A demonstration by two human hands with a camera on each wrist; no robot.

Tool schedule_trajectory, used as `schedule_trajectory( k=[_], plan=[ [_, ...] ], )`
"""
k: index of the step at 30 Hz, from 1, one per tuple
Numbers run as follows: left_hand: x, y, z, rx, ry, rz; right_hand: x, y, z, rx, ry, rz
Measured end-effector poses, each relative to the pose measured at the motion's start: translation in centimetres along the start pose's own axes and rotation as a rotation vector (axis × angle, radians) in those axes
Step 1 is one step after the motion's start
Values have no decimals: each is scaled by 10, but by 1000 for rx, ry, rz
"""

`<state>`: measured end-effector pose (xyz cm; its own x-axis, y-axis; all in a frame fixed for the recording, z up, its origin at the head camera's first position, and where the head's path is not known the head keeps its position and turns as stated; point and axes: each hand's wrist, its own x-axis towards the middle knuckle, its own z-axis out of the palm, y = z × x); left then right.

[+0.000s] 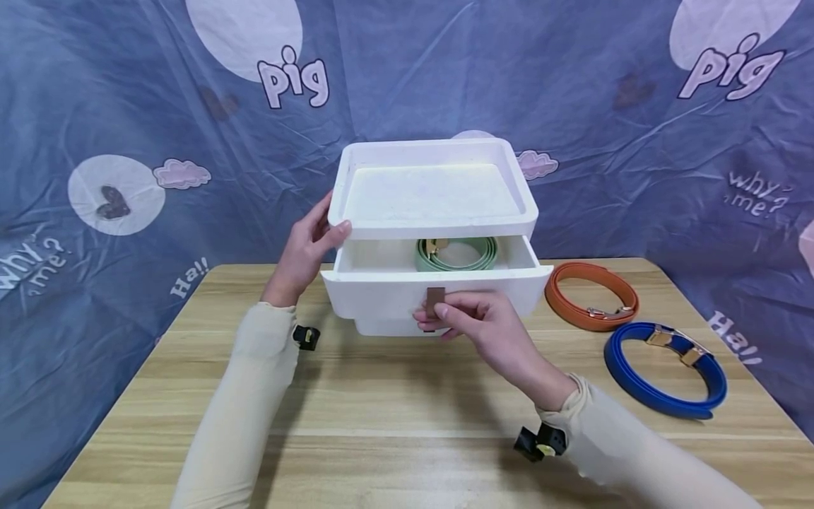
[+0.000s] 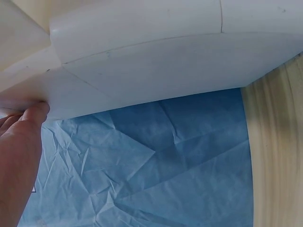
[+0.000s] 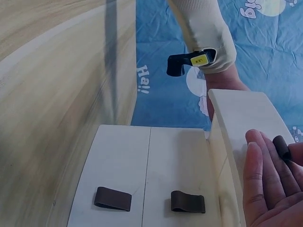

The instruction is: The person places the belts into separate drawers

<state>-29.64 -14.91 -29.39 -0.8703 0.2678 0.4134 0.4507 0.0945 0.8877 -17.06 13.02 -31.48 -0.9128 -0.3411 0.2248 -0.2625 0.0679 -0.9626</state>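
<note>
A white drawer unit (image 1: pixel 432 198) with a tray-like top stands at the back of the table, its top drawer (image 1: pixel 375 291) pulled out. Inside the drawer lies a coiled green belt (image 1: pixel 488 247) with a gold buckle. My right hand (image 1: pixel 480 322) pinches the brown pull tab (image 1: pixel 435 300) on the drawer front between thumb and fingers. At the unit's left side, my left hand (image 1: pixel 304 249) grips the upper corner, thumb over the front rim. In the right wrist view, two lower drawer fronts carry brown tabs (image 3: pixel 188 202).
To the right of the unit lies a coiled orange-brown belt (image 1: pixel 591 297). Nearer the table's right edge is a coiled blue belt (image 1: pixel 664 371) with gold fittings. A blue printed cloth (image 1: pixel 407 71) hangs behind the wooden table (image 1: pixel 381 424).
</note>
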Motion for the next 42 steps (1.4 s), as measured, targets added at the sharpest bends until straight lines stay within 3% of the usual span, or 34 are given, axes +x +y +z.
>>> schedule_trajectory(
  k=[42],
  plan=[
    [0,-1,-2,-21,4,-4,10,3,-1,15,21,2]
  ],
)
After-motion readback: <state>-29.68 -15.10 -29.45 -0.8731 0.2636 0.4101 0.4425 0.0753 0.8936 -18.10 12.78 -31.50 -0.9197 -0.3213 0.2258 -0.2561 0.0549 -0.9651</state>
